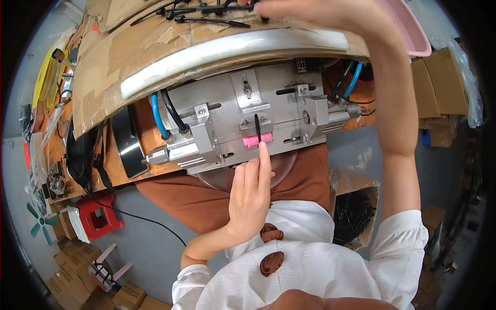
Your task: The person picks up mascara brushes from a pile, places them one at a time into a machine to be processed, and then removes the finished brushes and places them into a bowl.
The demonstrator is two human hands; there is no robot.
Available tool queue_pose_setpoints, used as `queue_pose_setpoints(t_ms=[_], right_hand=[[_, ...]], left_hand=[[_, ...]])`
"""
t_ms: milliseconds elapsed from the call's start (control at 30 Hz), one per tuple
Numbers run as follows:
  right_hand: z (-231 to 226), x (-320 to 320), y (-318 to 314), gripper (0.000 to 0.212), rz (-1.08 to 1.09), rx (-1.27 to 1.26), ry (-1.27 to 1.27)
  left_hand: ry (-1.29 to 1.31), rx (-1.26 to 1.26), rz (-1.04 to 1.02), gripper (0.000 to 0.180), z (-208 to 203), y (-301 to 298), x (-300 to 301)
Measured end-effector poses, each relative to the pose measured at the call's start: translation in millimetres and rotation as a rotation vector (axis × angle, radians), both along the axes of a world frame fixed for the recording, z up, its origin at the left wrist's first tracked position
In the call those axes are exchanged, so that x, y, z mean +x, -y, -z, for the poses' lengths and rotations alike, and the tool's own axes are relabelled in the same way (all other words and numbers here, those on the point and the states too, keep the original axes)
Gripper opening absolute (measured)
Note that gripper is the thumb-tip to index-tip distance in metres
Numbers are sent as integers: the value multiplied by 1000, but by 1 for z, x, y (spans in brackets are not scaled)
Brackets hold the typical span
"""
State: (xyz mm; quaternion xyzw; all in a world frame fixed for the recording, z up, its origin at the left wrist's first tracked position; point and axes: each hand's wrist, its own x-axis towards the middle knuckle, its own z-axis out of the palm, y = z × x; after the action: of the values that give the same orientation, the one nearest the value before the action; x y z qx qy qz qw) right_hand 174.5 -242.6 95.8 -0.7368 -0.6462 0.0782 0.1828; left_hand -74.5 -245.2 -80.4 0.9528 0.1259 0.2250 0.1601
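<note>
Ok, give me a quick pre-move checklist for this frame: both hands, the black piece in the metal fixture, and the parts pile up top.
1. Left hand index finger on the pink block: ok, touching its lower edge.
2. Black piece seated upright in the metal fixture: ok.
3. Right hand on the black parts on the cardboard: ok.
4. Right fingers closed on a part: cannot tell, cut off by the frame edge.
5. Blue hose attached to the fixture: ok.
</note>
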Motion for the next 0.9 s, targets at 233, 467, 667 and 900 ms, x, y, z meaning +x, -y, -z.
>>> queue_pose_setpoints(t_ms=[233, 467, 667, 900], right_hand=[[4, 50, 29, 30, -31, 257, -1126], [81, -68, 87, 21, 119, 661, -506], [184, -145, 108, 60, 178, 460, -61], [191, -145, 99, 60, 172, 367, -70]], left_hand=[[-82, 26, -12, 60, 0, -2, 8], [182, 211, -60, 36, -74, -100, 49], [101, 409, 183, 8, -116, -187, 116], [-102, -54, 456, 6, -115, -216, 102]])
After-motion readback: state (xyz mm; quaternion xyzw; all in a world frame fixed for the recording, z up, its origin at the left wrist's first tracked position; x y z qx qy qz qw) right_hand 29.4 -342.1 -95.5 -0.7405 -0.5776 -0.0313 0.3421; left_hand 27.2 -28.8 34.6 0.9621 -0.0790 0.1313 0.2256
